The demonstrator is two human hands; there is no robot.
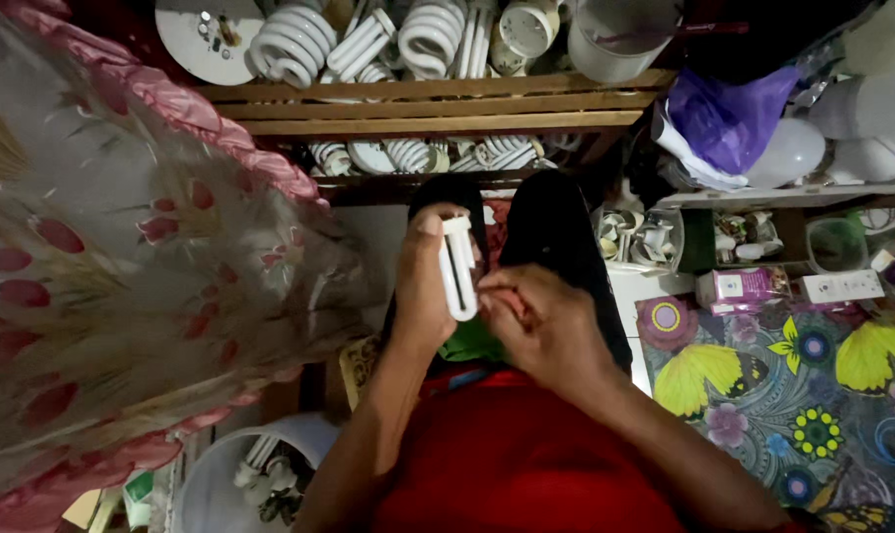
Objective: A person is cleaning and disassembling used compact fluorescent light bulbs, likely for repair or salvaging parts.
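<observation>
At frame centre, above a red lap, the left hand (420,296) pinched a white tube lamp (457,266) upright while the right hand (536,321), at four o'clock, pressed fingertips on its base. Twisting hard might have snapped the glass tubes; beyond, at twelve o'clock, a wooden crate (438,104) held spiral bulbs (295,44).

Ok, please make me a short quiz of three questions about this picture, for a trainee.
1. True or false: the left hand grips the white U-shaped fluorescent tube lamp.
2. Where does the right hand touch it? A) top B) lower end
3. The wooden slatted shelf holds white ____ lamps.

Key: 1 true; 2 B; 3 spiral
</observation>
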